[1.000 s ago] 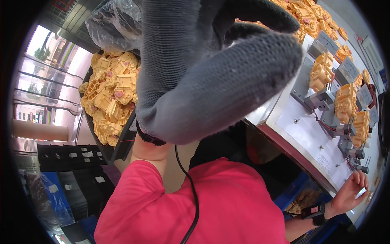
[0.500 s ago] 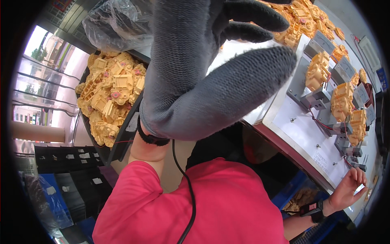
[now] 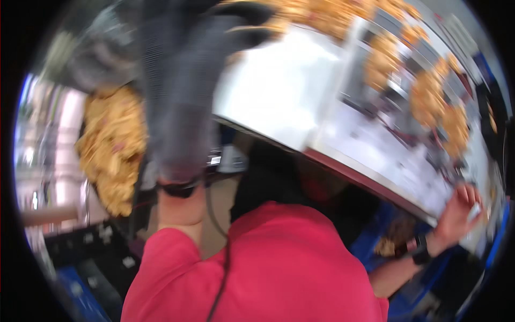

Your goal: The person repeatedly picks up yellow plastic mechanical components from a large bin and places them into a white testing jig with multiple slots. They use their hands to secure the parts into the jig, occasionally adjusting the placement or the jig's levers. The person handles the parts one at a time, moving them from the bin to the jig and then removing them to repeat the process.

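The left hand [image 3: 179, 91], in a dark grey knitted glove, was raised close before the camera, and the blur made it impossible to tell whether its fingers [image 3: 241, 13] were spread or curled, though two dark fingertips showed bent at the top; it held nothing that could be made out. A black wristband [image 3: 178, 188] sat just below the glove, above the bare forearm and the red sleeve [image 3: 257, 263]. Left of the glove lay a heap of yellow-orange small parts [image 3: 112, 155], partly hidden by it. Right of the glove ran the white worktable [image 3: 284, 91] with a dark red edge, and on it, farther right, stood grey fixtures with more clusters of orange parts [image 3: 429, 96]. Far to the right of the glove, at the table's near edge, the right hand [image 3: 461, 209] was bare, its fingers loosely curled around a small pale object [image 3: 473, 212], too blurred to name, while a dark wristband [image 3: 421, 249] circled the wrist. A thin black cable [image 3: 220, 279] ran down across the red sleeve below the glove.
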Demonstrator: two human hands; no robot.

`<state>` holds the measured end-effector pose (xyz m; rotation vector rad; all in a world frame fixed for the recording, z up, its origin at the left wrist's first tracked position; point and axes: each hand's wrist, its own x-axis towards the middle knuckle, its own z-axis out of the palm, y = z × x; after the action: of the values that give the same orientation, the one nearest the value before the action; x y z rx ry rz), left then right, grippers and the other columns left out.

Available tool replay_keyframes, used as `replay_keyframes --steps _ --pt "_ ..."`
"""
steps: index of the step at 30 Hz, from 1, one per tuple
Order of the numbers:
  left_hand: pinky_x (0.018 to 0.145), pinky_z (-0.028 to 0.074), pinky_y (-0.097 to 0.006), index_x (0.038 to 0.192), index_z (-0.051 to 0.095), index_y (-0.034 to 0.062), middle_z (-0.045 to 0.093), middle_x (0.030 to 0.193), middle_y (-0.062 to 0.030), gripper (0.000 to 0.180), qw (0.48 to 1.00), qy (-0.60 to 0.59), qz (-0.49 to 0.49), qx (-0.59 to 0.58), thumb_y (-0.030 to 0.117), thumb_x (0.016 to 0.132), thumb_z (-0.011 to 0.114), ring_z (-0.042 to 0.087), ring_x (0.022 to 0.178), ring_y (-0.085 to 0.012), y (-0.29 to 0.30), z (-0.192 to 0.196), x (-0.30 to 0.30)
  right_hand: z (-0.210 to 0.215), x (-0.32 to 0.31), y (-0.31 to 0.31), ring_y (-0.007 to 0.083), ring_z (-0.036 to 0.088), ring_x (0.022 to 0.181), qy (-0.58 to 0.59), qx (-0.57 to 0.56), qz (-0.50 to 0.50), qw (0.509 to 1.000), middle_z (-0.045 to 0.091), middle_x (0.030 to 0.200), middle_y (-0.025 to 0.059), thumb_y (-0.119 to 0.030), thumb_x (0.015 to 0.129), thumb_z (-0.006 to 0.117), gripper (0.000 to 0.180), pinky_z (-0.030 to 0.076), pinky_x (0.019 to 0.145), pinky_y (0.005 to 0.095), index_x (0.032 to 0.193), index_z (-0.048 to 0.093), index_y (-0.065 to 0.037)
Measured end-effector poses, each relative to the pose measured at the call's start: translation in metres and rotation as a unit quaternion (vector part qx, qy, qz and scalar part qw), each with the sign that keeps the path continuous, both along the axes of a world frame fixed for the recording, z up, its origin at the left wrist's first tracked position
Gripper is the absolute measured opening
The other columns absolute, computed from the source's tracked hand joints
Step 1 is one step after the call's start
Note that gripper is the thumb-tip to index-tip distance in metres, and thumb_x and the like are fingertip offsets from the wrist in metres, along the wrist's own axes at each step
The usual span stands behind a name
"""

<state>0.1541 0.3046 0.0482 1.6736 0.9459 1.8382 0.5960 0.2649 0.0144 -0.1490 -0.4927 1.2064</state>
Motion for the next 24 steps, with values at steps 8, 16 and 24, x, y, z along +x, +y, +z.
replay_keyframes --steps 8,16,24 --pt "0.115 0.029 -0.037 0.152 0.026 0.0042 0.039 0.146 -0.0166 0.052 0.949 -0.208 -0.032 -0.236 0.019 0.103 0.038 0.042 0.128 -0.0232 0.016 -0.081 -0.029 0.017 -0.022 0.022 0.0132 0.052 0.08 -0.01 -0.015 -0.032 0.999 0.059 0.086 -0.0013 -0.038 0.095 0.06 0.027 0.041 0.075 0.0313 0.09 0.064 -0.011" --pt "0.108 0.033 -0.033 0.148 0.035 0.007 0.046 0.136 -0.0104 0.05 0.908 -0.283 -0.03 -0.308 0.026 0.103 0.044 0.046 0.116 -0.0176 0.025 -0.121 -0.017 0.034 -0.011 0.0 0.0143 0.05 0.083 -0.061 0.039 -0.047 0.996 0.057 0.088 -0.0014 -0.037 0.091 0.066 0.025 0.039 0.079 0.0321 0.092 0.062 -0.012" --pt "0.107 0.035 -0.032 0.148 0.036 0.0063 0.048 0.134 -0.011 0.05 0.911 -0.276 -0.018 -0.307 0.024 0.102 0.045 0.048 0.114 -0.0169 0.025 -0.127 -0.023 0.046 -0.027 0.0 0.0135 0.05 0.083 -0.133 0.064 -0.037 0.988 0.058 0.087 -0.0028 -0.042 0.089 0.068 0.029 0.038 0.08 0.0319 0.092 0.064 -0.014"
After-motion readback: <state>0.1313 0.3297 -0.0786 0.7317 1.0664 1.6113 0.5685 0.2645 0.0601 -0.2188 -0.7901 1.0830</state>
